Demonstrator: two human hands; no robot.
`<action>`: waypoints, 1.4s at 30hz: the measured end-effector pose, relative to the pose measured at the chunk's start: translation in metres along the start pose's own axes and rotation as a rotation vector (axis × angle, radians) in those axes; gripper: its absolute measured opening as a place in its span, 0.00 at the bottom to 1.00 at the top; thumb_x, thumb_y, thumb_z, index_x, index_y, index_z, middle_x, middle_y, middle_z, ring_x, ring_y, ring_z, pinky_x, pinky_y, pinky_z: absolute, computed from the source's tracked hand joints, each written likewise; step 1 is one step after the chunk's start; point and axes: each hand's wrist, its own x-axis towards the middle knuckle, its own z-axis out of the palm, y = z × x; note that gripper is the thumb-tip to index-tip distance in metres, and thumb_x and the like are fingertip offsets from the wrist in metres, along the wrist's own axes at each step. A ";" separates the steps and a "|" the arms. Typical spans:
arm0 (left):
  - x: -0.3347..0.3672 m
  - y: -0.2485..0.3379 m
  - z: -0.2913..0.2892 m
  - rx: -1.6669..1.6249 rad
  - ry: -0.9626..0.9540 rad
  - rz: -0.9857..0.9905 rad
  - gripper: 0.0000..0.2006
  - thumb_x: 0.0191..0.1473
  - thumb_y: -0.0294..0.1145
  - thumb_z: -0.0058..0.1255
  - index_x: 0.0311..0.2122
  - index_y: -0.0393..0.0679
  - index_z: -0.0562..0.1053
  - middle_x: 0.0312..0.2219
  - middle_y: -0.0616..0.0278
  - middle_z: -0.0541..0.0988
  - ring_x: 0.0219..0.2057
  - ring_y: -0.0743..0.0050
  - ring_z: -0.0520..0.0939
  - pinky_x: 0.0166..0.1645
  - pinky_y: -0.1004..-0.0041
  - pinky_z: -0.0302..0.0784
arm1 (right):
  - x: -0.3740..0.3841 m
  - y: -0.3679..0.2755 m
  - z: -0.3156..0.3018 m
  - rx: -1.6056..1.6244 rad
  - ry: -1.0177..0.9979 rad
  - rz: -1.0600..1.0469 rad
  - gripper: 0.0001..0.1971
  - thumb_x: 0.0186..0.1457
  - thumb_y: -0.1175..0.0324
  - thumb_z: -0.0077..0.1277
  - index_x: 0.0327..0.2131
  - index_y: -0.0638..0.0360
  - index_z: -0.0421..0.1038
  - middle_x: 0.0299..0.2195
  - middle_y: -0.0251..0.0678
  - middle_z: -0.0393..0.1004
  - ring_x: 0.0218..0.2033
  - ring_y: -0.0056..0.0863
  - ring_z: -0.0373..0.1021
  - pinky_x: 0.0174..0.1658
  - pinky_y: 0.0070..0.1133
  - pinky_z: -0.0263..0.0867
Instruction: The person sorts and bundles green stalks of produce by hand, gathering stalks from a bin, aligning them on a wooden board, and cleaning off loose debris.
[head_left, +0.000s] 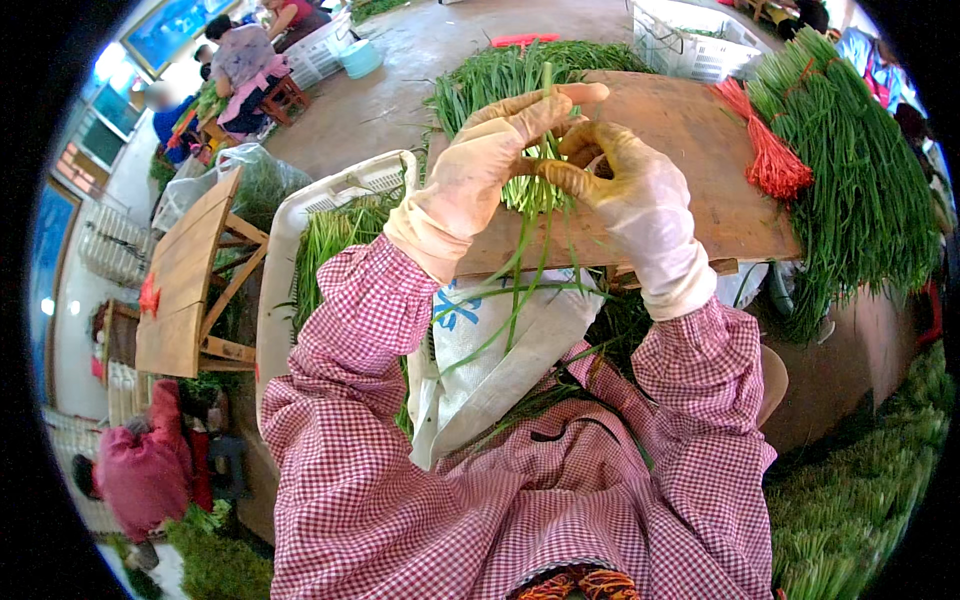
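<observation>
While gloved left hand (490,150) holds slender green stalks (545,190), right hand (632,182) curled, grip unclear, wooden tabletop (700,130) below

**Checks, greens and a flash of red**

Your sleeves (690,385) are checked in dark pink and white. Your gloved left hand (465,170) is cream; your gloved right hand (645,195) is whitish, stained yellow-brown at the fingers. You have bright green stalks (549,148), a brown tabletop (700,140), coral-red ties (775,165), an off-white crate (275,285) and a white sack (490,350) marked in blue.
</observation>
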 end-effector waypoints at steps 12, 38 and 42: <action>-0.018 -0.045 0.012 -0.166 0.142 -0.068 0.21 0.56 0.40 0.42 0.52 0.41 0.64 0.43 0.67 0.71 0.41 0.80 0.72 0.50 0.78 0.64 | -0.009 0.030 0.019 -0.149 -0.042 -0.035 0.10 0.47 0.63 0.51 0.34 0.53 0.71 0.26 0.40 0.74 0.29 0.36 0.72 0.31 0.26 0.66; 0.051 0.009 -0.146 2.213 -0.191 0.640 0.15 0.50 0.31 0.42 0.37 0.71 0.71 0.52 0.80 0.65 0.56 0.72 0.61 0.61 0.52 0.36 | -0.120 0.128 -0.014 -0.177 -0.355 0.054 0.20 0.41 0.70 0.57 0.42 0.57 0.67 0.47 0.37 0.64 0.40 0.41 0.68 0.42 0.30 0.65; 0.075 -0.066 -0.143 2.125 -0.204 0.419 0.14 0.49 0.33 0.43 0.35 0.76 0.69 0.52 0.87 0.64 0.57 0.77 0.60 0.61 0.49 0.29 | -0.131 0.127 -0.005 -0.049 -0.309 0.052 0.15 0.44 0.68 0.54 0.38 0.57 0.69 0.45 0.41 0.66 0.41 0.41 0.67 0.42 0.29 0.65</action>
